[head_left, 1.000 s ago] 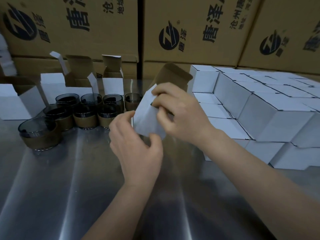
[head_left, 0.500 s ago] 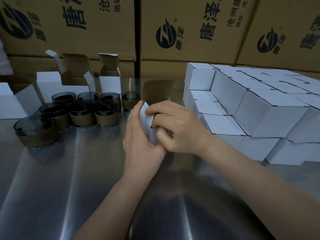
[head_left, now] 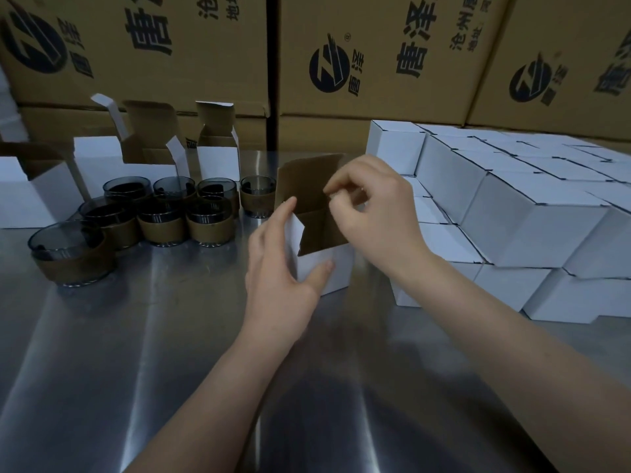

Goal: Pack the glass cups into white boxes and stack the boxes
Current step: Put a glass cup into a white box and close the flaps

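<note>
A small white box [head_left: 336, 268] with a brown inside stands upright and open on the steel table, its lid flap raised. My left hand [head_left: 283, 264] grips its left side, thumb on the front face. My right hand [head_left: 372, 206] hovers over the box's right rim, fingers pinched at a flap. Several smoky glass cups [head_left: 160, 216] with brown sleeves are grouped to the left; one larger-looking cup [head_left: 70, 252] sits nearest the left edge. A stack of closed white boxes [head_left: 512, 213] fills the right side.
Open empty white boxes [head_left: 143, 158] stand behind the cups, another [head_left: 24, 192] at far left. Large brown printed cartons [head_left: 375, 56] wall off the back. The steel table [head_left: 136, 370] stretches toward me.
The box was held tilted between both hands; now it stands upright on the table with its top open. My right hand has lifted to the box's upper rim.
</note>
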Demonstrator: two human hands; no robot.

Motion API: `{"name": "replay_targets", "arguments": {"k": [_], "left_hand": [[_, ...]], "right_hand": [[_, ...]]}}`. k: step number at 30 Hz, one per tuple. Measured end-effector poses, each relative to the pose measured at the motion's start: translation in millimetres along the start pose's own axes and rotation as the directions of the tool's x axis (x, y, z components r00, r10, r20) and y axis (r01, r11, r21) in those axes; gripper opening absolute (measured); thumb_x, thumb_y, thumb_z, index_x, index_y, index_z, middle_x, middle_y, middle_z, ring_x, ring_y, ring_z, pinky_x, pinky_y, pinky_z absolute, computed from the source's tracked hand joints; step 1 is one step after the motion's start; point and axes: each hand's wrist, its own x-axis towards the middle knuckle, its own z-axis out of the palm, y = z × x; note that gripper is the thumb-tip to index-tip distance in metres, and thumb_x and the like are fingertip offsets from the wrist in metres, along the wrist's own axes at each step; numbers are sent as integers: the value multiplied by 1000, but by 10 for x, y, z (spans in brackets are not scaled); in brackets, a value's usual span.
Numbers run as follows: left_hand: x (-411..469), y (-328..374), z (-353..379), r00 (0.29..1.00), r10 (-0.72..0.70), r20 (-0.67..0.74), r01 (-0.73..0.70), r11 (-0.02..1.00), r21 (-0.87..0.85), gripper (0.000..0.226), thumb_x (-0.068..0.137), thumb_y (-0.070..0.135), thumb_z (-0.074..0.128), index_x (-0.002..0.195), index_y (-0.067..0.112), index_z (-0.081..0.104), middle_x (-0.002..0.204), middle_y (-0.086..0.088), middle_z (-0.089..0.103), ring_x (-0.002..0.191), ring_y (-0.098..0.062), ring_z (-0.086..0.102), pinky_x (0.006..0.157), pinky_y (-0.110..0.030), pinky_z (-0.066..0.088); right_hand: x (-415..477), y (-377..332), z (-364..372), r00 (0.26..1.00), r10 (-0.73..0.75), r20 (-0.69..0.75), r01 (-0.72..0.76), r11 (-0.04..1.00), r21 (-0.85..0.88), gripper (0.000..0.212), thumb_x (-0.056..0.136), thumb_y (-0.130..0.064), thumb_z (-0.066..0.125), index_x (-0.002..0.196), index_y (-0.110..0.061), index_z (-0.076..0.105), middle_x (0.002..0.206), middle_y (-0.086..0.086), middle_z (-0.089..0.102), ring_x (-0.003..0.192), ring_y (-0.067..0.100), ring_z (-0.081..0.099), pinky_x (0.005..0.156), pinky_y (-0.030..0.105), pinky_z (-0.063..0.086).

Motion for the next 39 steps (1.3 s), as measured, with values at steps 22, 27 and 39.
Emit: {"name": "replay_targets", "arguments": {"k": [22,27,39], "left_hand": [[-7,-4,-55,997,-56,-43,51,991,-121,85,77,20,82,133,55,29,145,21,45,135,3,40,109,-30,38],[-4,2,-53,997,-59,-49,53,993,-108,85,76,20,83,131,55,28,147,19,46,135,3,41,107,-27,39],[25,-28,-18,988,-130,-85,117,983,-138,85,72,19,86,126,37,23,116,21,57,106,2,59,92,-27,48]], "right_hand": [[134,137,-48,795,529,296,-580,807,115,27,83,-6,49,78,-28,64,85,-3,63,82,18,62,71,37,57],[149,145,-61,733,603,315,-663,737,132,29,81,-1,44,76,-22,63,87,5,63,85,29,66,73,47,60],[141,117,-78,766,575,287,-599,800,-5,28,83,-2,45,86,-20,66,93,0,65,88,20,63,77,35,58]]}}
